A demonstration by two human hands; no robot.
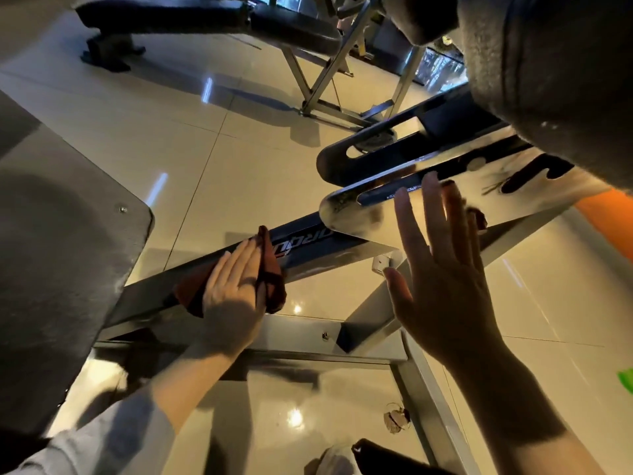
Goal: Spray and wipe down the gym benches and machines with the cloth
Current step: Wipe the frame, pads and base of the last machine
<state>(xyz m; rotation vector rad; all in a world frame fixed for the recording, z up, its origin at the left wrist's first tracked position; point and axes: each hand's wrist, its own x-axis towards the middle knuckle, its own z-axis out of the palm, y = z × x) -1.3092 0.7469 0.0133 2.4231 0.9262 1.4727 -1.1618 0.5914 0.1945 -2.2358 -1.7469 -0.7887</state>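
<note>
Item: left hand (236, 289), fingers lying straight and together, pressing a dark red cloth (270, 269) flat onto the slanted dark frame beam (318, 245) of the gym machine; cloth is showing on both sides of the hand, just below the printed lettering.
Item: right hand (442, 286), fingers spreading wide, holding nothing, hovering to the right of the beam in front of a slotted steel plate (404, 197).
Item: grey bench pad (61, 255), lying left of the beam.
Item: glossy tiled floor (205, 138), showing behind the beam.
</note>
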